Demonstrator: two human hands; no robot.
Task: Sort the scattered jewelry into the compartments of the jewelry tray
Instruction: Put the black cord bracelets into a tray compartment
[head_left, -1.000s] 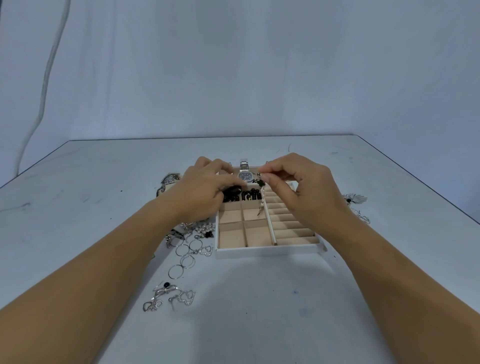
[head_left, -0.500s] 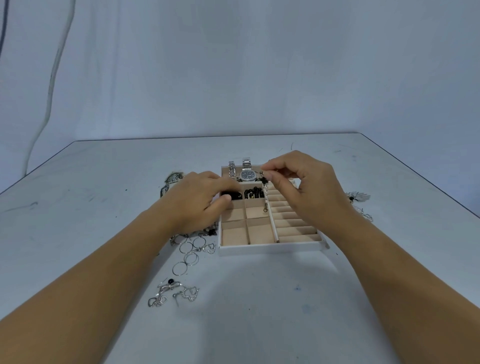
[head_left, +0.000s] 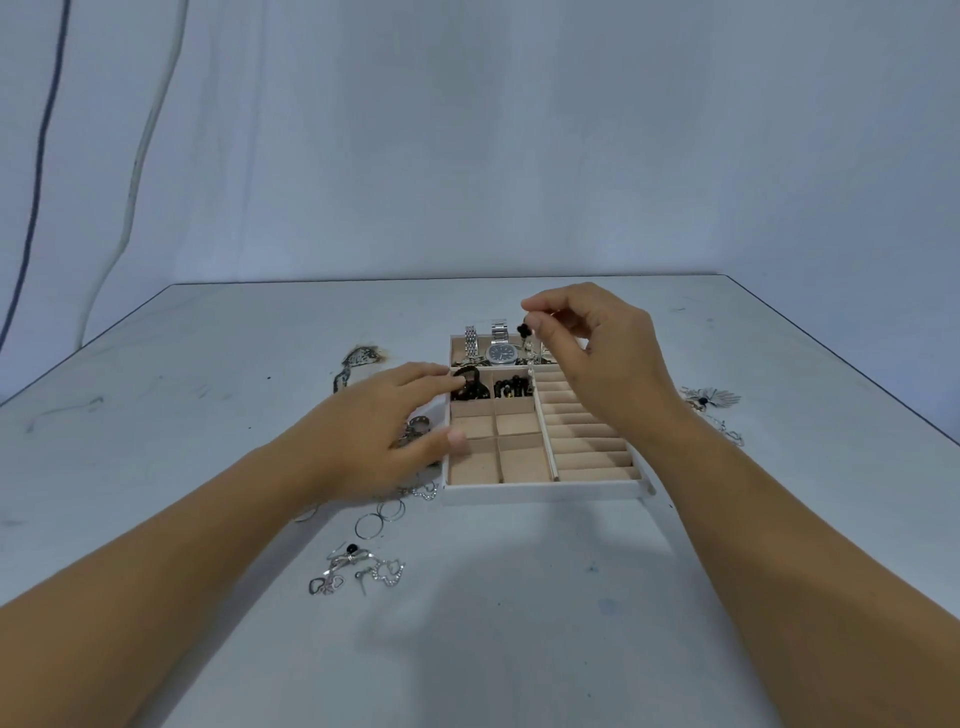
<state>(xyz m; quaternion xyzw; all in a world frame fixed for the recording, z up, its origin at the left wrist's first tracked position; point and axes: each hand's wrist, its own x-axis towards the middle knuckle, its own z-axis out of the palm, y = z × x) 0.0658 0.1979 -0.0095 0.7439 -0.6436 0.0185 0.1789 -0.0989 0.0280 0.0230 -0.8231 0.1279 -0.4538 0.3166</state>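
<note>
Your right hand (head_left: 597, 358) is raised above the far end of the jewelry tray (head_left: 545, 491), its grip pinched between thumb and forefinger on a black clover-shaped pendant (head_left: 524, 328); a thin chain hangs from it toward the tray's far long compartment. That compartment holds a silver watch with a dark dial (head_left: 502, 353) and, just beside it on the left, a silver link band (head_left: 471, 344). Your left hand (head_left: 384, 423) lies low at the tray's left edge, its grip loose and holding nothing, fingers stretched out. The fingertips touch a black looped band (head_left: 469, 387) in the left square compartment of the next row, and your thumb rests over the tray's left rim. The square beside it holds black beads (head_left: 514, 388). On the table (head_left: 208, 415) to the left of the tray lie thin silver hoops (head_left: 382, 519), a cluster of small silver heart pieces (head_left: 356, 571) nearer you, and a patterned chain (head_left: 358, 359) farther back. A fan-shaped silver piece (head_left: 714, 399) lies to the right of the tray, well apart from your hands.
</note>
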